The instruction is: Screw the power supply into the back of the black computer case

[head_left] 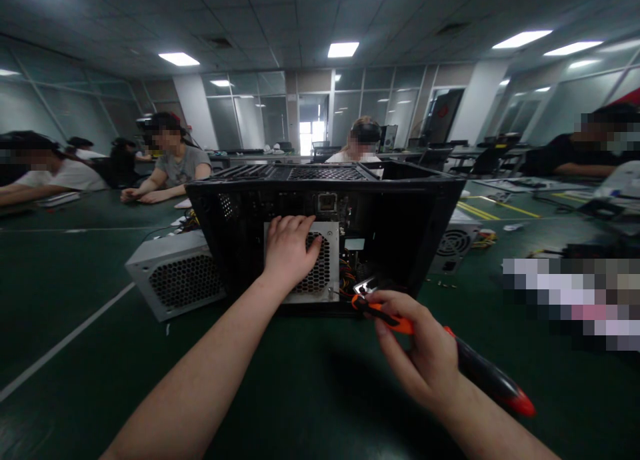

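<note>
My left hand lies flat against the grey power supply, fingers spread over its honeycomb grille. That unit sits within a black computer case, which stands with an open side facing me. My right hand is closed around a long screwdriver with a black, red and orange handle. Its thin tip points left at the lower right corner of the power supply, close to a screw spot; whether it touches cannot be made out. A small shiny metal piece shows just above the right fingertips.
A second grey power supply stands left of the case, and another with a fan stands to the right. Small loose screws lie on the green table. Other people sit around the table at left, behind and right.
</note>
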`<state>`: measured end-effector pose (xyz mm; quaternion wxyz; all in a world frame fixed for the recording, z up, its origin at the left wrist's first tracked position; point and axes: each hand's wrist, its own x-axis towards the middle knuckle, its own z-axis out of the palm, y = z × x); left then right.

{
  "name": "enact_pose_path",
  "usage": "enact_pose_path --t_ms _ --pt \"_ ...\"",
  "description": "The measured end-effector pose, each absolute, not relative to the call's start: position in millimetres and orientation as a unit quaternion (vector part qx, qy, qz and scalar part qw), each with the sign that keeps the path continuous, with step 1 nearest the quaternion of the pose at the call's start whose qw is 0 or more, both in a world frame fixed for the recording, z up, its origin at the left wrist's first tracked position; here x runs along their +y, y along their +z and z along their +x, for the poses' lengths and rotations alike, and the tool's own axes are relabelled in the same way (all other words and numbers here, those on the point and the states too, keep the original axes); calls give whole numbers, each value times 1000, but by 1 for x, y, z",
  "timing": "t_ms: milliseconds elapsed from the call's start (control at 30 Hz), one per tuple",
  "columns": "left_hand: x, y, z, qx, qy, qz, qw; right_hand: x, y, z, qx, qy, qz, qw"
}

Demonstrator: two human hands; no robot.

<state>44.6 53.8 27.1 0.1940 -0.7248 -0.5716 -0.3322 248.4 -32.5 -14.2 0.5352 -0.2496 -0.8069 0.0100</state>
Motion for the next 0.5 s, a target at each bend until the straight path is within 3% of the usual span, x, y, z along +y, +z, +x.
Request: enact_pose_path --t_ms 500 --pt "54 27 44 -569 -335 -723 201 -31 -10 247 -820 -5 -251 514"
